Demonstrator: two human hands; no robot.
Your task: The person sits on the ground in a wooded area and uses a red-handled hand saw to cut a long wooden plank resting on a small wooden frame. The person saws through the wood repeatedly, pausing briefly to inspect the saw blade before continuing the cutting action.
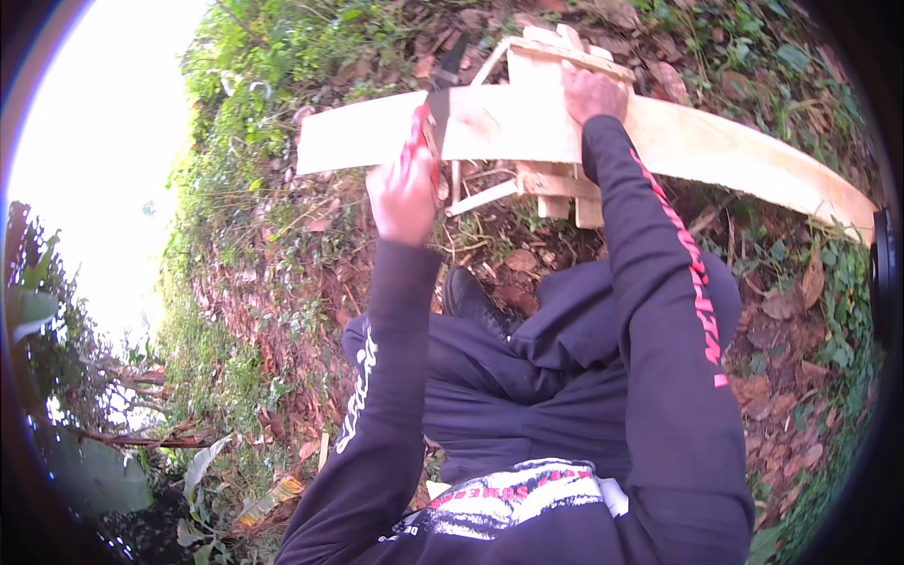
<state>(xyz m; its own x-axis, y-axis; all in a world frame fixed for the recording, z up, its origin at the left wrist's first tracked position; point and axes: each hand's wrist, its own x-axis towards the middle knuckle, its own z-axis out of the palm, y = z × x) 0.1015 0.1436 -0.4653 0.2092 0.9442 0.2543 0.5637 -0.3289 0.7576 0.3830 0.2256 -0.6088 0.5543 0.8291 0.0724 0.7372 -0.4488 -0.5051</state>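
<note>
My left hand [405, 200] is closed around the red handle of a handsaw [415, 141]. Its dark blade [446, 87] lies across a long, pale wooden board [363, 132], left of the middle, pointing away from me. The board runs from left to right and curves down at the right in this view. My right hand [595, 94] presses on the board near its far edge, with fingers curled and partly hidden. Beneath the board is a low wooden stand [546, 181] made of rough slats, with some pieces sticking out on the near and far sides.
Brown dry leaves [782, 414] and green plants [254, 94] cover the ground around me. My bent legs [527, 386] and a dark shoe [471, 299] are close to the stand. Broad leaves [99, 471] hang at the lower left.
</note>
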